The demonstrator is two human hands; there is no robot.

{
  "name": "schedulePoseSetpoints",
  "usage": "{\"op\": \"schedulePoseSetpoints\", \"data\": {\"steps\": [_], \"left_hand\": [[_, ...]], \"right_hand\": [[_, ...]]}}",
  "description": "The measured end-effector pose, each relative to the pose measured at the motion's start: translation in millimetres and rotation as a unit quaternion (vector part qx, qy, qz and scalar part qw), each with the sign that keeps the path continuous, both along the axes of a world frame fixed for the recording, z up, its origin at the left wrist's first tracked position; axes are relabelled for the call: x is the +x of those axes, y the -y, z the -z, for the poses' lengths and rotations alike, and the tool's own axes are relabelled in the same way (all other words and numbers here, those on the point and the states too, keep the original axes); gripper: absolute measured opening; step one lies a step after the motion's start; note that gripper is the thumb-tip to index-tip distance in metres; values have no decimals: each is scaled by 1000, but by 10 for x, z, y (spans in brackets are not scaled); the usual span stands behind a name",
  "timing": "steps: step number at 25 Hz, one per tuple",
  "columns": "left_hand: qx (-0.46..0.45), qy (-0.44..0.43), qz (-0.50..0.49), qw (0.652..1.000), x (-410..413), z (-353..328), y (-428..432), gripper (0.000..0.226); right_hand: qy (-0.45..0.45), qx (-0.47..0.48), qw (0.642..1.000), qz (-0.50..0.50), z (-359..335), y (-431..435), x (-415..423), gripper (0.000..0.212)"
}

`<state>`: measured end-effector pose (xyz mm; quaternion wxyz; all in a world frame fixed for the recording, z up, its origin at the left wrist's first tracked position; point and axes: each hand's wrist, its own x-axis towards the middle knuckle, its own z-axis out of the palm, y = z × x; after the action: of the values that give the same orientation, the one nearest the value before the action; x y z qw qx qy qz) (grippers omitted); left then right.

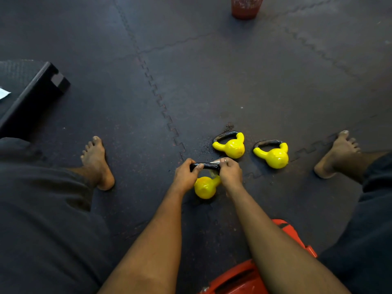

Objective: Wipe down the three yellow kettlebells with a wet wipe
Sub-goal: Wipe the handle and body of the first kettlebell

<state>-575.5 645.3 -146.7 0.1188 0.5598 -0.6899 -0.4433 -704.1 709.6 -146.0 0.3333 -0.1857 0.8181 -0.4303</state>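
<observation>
Three yellow kettlebells with black handles are on the dark rubber floor. The nearest kettlebell [205, 186] is between my hands. My left hand [186, 176] grips the left end of its black handle. My right hand [230, 173] wraps a pale wet wipe [214, 169] around the handle's right end. Only small bits of the wipe show between my fingers. Two more kettlebells lie on their sides just beyond, one in the middle [232, 146] and one to the right [273, 155].
My bare feet rest on the mat, left foot [98, 164] and right foot [337, 154]. A black bench [31, 98] stands at the left. A red mesh bin [246, 6] is at the far top. An orange-red object [244, 274] sits under my forearms.
</observation>
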Motion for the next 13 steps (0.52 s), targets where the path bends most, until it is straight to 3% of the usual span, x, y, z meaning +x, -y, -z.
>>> {"op": "schedulePoseSetpoints", "data": {"steps": [2, 5, 8, 10, 13], "left_hand": [[-2, -5, 21, 1000, -3, -4, -3, 25], [1, -44, 91, 995, 29, 5, -9, 18], [14, -65, 136, 989, 39, -4, -7, 17], [-3, -61, 109, 992, 34, -17, -28, 18], [-34, -33, 45, 998, 7, 2, -49, 20]], "right_hand": [[37, 10, 998, -48, 7, 32, -88, 31], [107, 102, 972, -184, -51, 37, -255, 32], [203, 121, 956, -176, -58, -21, -325, 29], [188, 100, 965, -156, -46, 1, -284, 31], [75, 36, 992, -96, 59, 45, -150, 32]]}}
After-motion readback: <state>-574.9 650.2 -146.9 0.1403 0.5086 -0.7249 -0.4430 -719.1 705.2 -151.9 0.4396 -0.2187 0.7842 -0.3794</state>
